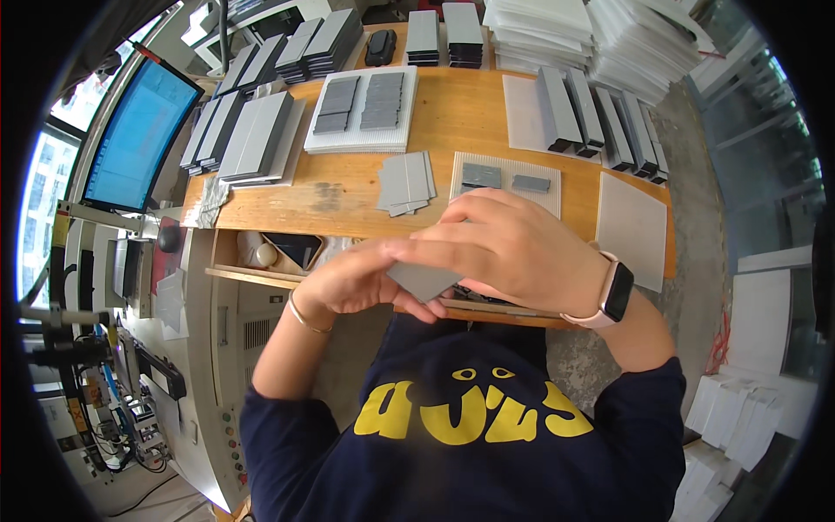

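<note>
Both hands meet over the near edge of the wooden bench [452, 113]: left hand [352, 280] underneath, right hand [509, 248] clamped on top of a thin grey plate [422, 280]. It looks light, stiff and slick, best pinched by its edges.

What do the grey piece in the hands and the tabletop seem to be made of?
The grey sheet, held between left hand and right hand, looks like thin matte plastic or card: flat, dull, crisp-edged; which one is unclear. The table looks like varnished wood, orange-brown with faint grain.
</note>
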Available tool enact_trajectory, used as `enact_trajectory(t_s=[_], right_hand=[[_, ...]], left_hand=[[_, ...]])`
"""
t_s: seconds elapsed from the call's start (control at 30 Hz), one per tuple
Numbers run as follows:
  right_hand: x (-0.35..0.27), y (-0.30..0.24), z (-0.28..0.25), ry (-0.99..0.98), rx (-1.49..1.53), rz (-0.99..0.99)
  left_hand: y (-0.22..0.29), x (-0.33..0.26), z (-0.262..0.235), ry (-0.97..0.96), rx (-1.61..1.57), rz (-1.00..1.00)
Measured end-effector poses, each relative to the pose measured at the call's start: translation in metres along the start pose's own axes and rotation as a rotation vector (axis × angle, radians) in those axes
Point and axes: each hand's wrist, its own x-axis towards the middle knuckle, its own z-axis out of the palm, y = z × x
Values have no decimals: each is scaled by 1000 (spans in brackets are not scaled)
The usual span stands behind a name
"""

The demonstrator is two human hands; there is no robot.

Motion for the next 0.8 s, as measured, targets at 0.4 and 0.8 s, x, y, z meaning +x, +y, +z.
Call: enact_trajectory(t_s=[0.4,0.8], right_hand=[[-7,-3,-4,54,133,253],[-12,-25,22,498,556,373]], left_hand=[[-26,-4,7,30,112,98],[-45,3,36,88,220,635]])
